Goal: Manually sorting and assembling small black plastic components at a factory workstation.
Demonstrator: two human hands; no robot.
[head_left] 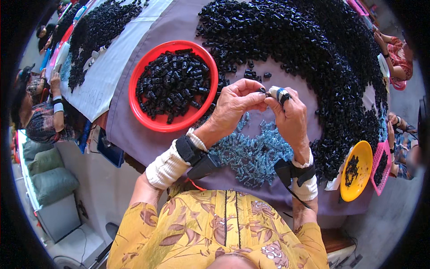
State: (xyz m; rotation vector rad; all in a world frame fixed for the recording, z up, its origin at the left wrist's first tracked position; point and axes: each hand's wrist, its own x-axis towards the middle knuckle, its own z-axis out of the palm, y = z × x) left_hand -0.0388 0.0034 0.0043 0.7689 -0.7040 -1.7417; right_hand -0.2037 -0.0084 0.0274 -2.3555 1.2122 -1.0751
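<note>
Both hands meet above the table [148, 139], over a heap of blue-grey springs [255, 154]. The left hand [233, 105] pinches a small black part [262, 90] between thumb and forefinger; the right hand [291, 116] pinches the same part from the other side, its taped fingertip [280, 94] touching it. The part's long axis appears to run left-right between the hands, but it is too small to confirm. A red bowl [139, 101] of black parts sits just left; a large pile [313, 49] lies beyond.
</note>
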